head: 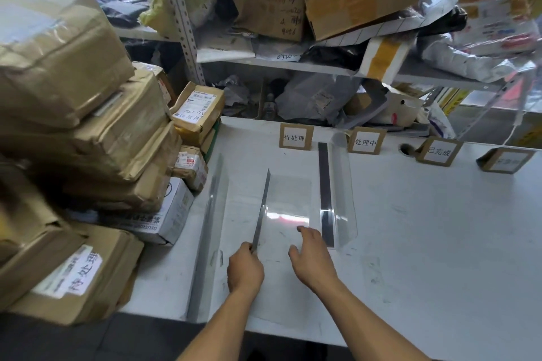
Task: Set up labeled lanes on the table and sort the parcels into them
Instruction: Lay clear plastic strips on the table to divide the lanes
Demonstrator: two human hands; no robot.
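Several cardboard lane labels stand along the far edge of the white table [425, 228]: one at the left [295, 136], one in the middle [365, 141], one to the right [439, 151] and a tilted one at the far right [506, 160]. A clear plastic divider [289, 202] with a dark edge strip lies in front of the left label. My left hand [245, 268] pinches the near end of that strip. My right hand [312, 255] rests with spread fingers on the clear sheet's near edge. Another clear divider [337, 184] with a dark strip stands to the right, and a third [209, 231] to the left.
Brown taped parcels [88, 138] are piled high at the table's left end, one with a handwritten label [79, 272]. Metal shelving [293, 64] crammed with boxes and mailer bags stands behind the table. A cable hole [406, 148] sits by the right label.
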